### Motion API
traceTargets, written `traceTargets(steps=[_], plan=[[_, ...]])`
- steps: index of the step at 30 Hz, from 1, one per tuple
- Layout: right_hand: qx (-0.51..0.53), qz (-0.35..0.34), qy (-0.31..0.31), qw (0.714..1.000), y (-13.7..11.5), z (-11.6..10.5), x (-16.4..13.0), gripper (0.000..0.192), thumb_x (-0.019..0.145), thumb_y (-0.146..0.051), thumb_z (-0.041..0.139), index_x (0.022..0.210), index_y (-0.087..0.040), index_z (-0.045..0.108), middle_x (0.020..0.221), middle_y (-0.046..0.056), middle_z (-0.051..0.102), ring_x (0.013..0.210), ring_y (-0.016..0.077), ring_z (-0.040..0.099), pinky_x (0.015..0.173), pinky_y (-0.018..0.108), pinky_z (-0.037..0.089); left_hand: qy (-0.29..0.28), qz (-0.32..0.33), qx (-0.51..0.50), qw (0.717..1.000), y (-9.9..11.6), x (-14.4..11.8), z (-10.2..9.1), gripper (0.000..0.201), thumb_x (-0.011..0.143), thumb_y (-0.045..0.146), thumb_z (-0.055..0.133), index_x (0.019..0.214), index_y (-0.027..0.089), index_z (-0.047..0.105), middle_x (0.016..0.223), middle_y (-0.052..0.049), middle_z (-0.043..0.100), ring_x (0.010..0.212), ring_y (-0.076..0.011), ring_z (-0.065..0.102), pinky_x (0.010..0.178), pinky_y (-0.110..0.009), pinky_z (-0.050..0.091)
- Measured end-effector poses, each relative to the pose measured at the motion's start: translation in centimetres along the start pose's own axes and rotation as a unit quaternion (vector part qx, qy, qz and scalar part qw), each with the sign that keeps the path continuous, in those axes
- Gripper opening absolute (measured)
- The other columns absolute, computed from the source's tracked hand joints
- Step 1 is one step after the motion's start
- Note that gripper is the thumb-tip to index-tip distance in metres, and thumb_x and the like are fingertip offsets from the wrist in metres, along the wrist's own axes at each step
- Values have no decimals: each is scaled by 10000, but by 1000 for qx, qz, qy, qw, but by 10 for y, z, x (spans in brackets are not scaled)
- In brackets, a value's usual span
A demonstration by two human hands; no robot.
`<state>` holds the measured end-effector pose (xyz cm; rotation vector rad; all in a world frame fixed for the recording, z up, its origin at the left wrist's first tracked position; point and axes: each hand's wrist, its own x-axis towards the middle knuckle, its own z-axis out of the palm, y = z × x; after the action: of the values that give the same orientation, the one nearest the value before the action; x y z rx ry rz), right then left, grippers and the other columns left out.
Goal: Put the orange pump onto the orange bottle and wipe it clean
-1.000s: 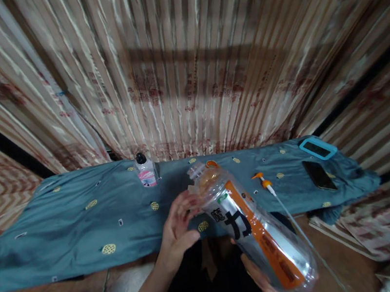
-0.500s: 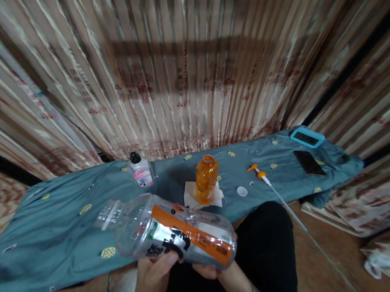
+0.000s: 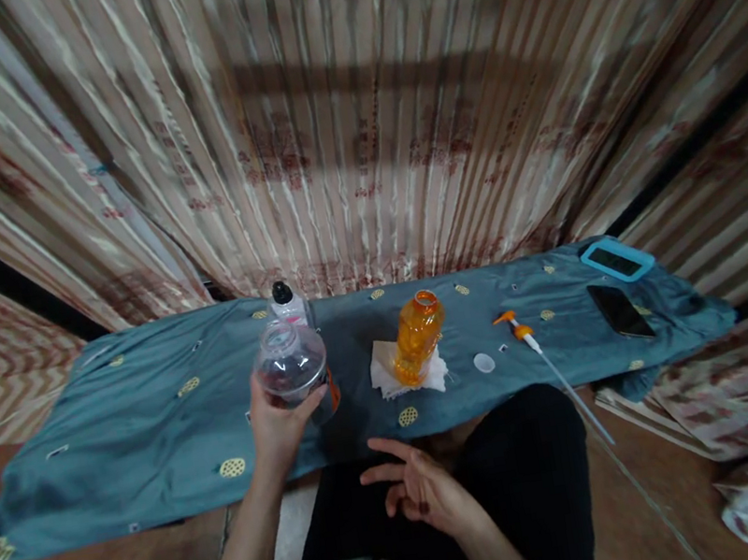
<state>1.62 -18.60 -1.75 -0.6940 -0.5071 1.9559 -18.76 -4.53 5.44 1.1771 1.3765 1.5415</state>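
Observation:
My left hand (image 3: 280,427) is wrapped round a large clear plastic bottle (image 3: 291,359), which is upright over the cloth-covered bench. Its mouth faces up, and most of its orange label is hidden. Whether its base touches the cloth I cannot tell. Over my lap, my right hand (image 3: 417,486) is open, fingers spread, holding nothing. An orange translucent bottle (image 3: 418,339) without a top stands on a folded white tissue (image 3: 383,375). To its right lie a small white disc (image 3: 484,363) and an orange-and-white pump head (image 3: 522,332) with a long tube.
A small bottle with a black cap (image 3: 287,301) stands just behind the clear one. At the right end of the bench (image 3: 156,428) lie a dark phone (image 3: 620,311) and a blue-framed device (image 3: 616,260). Pleated curtains (image 3: 351,132) hang close behind.
The clear bottle has gone from lying tilted across both hands to upright in my left hand, farther forward. My right hand has let go and spread its fingers. The view has shifted slightly left.

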Motion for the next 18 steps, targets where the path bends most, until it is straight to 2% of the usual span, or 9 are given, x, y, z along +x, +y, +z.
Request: traceTargets(steps=[5,7,9,11,13,15,16,18], plan=[[-75,-37,114,990,-19,1,-24,746,716,-749,907,1241,-233,786,1076,160,880,624,168,804,411,154,421,5,42,39,998,-21,21,8,1184,459,396,1045,1493,201,503,1476,-176,670,1361,-366,691,1234,-535,524],[-133,-67,175,973,-35,-1,-33,736,716,-714,923,1238,-217,774,1094,156,875,658,172,810,459,180,476,-6,43,57,997,-28,23,7,1223,506,374,1025,1564,188,440,1569,-207,606,1444,-380,633,1282,-550,469],[-202,-104,244,943,-54,-9,-41,759,734,-715,901,1262,-192,747,1153,166,858,704,177,809,509,214,507,-20,46,64,997,-33,24,5,1259,552,372,1009,1623,186,375,1628,-222,553,1484,-384,601,1293,-556,457],[-275,-141,322,895,-76,-24,-48,887,716,-780,852,1317,-146,696,1182,202,837,739,209,801,559,282,542,-30,52,66,996,-36,24,3,1294,565,364,1013,1656,208,336,1670,-214,514,1516,-382,573,1305,-552,446],[-353,-172,405,826,-97,-44,-51,969,722,-820,785,1379,-122,643,1286,226,790,831,243,788,671,379,599,-39,55,64,996,-39,25,2,1299,574,349,1021,1665,234,326,1684,-197,505,1538,-376,555,1317,-550,435],[-434,-180,482,740,-116,-64,-51,833,826,-681,765,1429,-126,618,1334,204,762,930,262,769,918,502,614,-47,56,63,995,-42,26,3,1304,576,334,1032,1666,254,322,1680,-183,514,1545,-371,552,1325,-553,427],[-472,-168,503,704,-124,-72,-49,743,873,-552,782,1456,-126,606,1347,193,758,1024,287,769,1033,554,581,-51,56,65,995,-44,27,3,1313,573,329,1041,1668,263,319,1677,-178,518,1544,-367,554,1327,-552,424],[-539,-139,522,646,-138,-85,-42,719,929,-384,792,1544,-111,539,1436,211,714,1204,329,737,1149,601,525,-56,64,67,994,-46,27,2,1338,562,338,1058,1671,272,312,1683,-179,512,1547,-365,552,1332,-540,419]])
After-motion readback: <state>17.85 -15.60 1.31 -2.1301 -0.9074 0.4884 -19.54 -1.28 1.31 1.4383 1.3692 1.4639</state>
